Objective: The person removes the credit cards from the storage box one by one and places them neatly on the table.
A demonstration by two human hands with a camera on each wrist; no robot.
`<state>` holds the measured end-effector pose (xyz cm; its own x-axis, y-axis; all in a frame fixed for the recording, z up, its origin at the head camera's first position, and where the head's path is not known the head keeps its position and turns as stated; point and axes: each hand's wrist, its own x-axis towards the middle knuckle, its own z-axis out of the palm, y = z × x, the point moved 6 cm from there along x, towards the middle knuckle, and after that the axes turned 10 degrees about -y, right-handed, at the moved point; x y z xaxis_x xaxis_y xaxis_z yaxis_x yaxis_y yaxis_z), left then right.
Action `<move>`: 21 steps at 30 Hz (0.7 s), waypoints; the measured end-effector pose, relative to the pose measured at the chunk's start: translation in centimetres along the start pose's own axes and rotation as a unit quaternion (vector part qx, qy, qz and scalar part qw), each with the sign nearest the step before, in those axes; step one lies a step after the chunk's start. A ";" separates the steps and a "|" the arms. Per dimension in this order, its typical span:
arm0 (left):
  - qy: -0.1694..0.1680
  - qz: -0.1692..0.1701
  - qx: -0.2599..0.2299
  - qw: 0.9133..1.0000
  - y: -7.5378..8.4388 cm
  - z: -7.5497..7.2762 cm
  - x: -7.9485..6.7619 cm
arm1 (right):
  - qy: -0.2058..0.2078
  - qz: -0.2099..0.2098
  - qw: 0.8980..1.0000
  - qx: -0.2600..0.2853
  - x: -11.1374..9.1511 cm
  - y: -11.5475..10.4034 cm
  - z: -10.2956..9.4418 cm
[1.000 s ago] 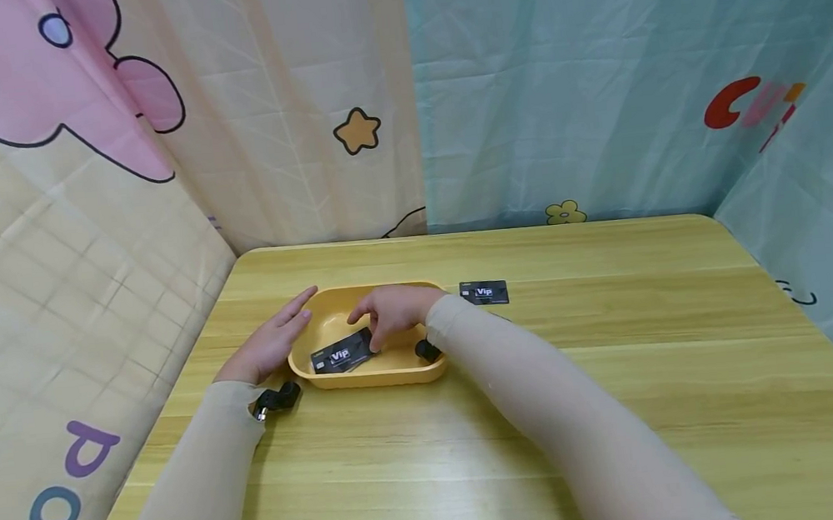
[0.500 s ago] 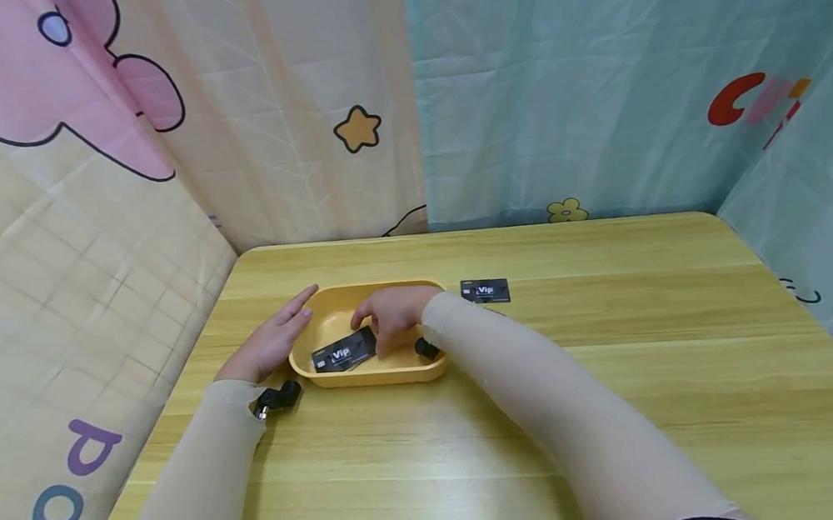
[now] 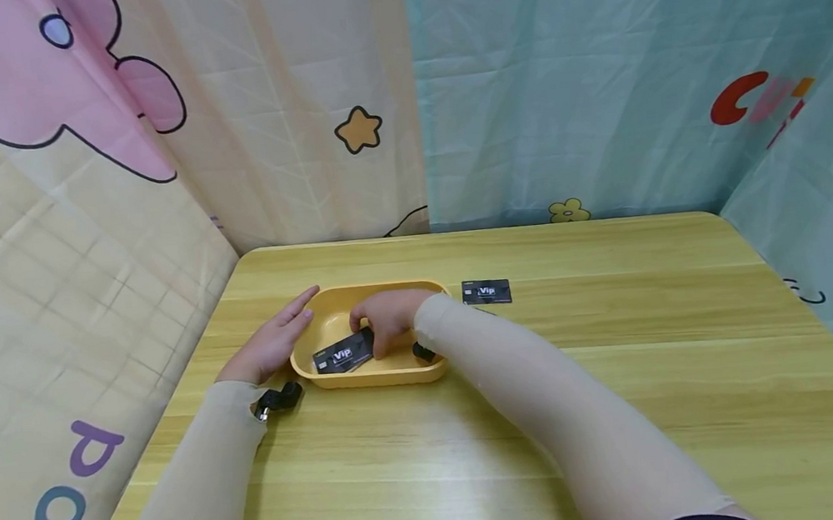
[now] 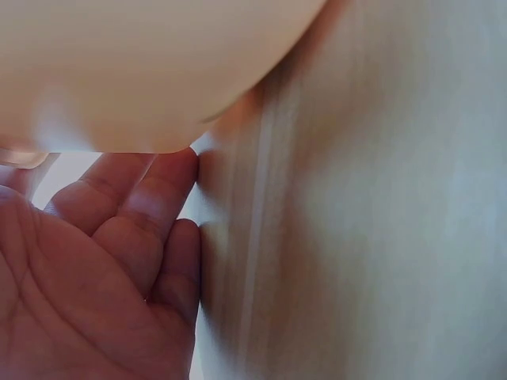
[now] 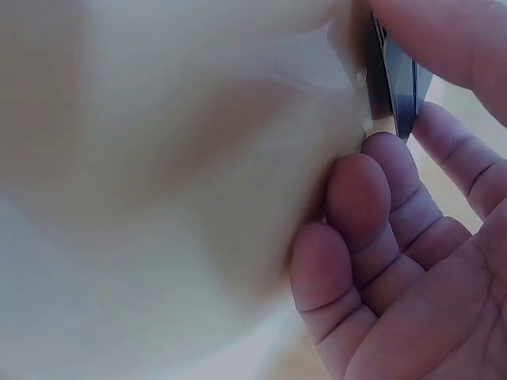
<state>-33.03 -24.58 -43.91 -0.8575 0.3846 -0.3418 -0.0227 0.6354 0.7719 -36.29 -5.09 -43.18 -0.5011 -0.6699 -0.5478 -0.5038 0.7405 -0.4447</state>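
Observation:
A yellow oblong tray (image 3: 375, 377) with rounded corners stands on the table, left of the middle in the head view. Inside it lie black cards, the top one a black "Vip" card (image 3: 343, 352) with a chip mark. My right hand (image 3: 389, 317) reaches into the tray, thumb and index finger pinching that card's right end. In the right wrist view the cards (image 5: 400, 79) show between thumb and index finger, while the other fingertips (image 5: 358, 190) rest at the tray's floor. My left hand (image 3: 268, 347), fingers extended, rests against the tray's left end.
Another black "Vip" card (image 3: 486, 292) lies on the wooden table (image 3: 622, 357), right of the tray, with a further edge showing below it, partly behind my right sleeve. A black wrist camera mount (image 3: 279, 397) sits under my left wrist. Printed curtains (image 3: 559, 95) stand behind the table.
My right index finger and thumb have come in closer around the right end of the card in the tray. The left hand stays at the tray's left end.

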 end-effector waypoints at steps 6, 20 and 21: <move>0.003 0.004 0.007 1.000 0.3 0.1 0.0 | 0.009 -0.005 1.000 -0.012 0.0 -0.1 -0.1; -0.001 0.003 -0.006 1.000 0.3 0.2 -0.2 | 0.020 -0.016 1.000 -0.015 0.0 -0.2 -0.5; -0.001 0.003 -0.008 1.000 0.3 0.2 -0.2 | 0.022 -0.018 0.999 -0.016 -0.1 -0.2 -0.6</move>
<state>-32.76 -24.29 -43.73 -0.8566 0.3904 -0.3375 -0.0249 0.6220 0.7826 -36.61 -5.20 -42.65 -0.5122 -0.6978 -0.5008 -0.5441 0.7148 -0.4395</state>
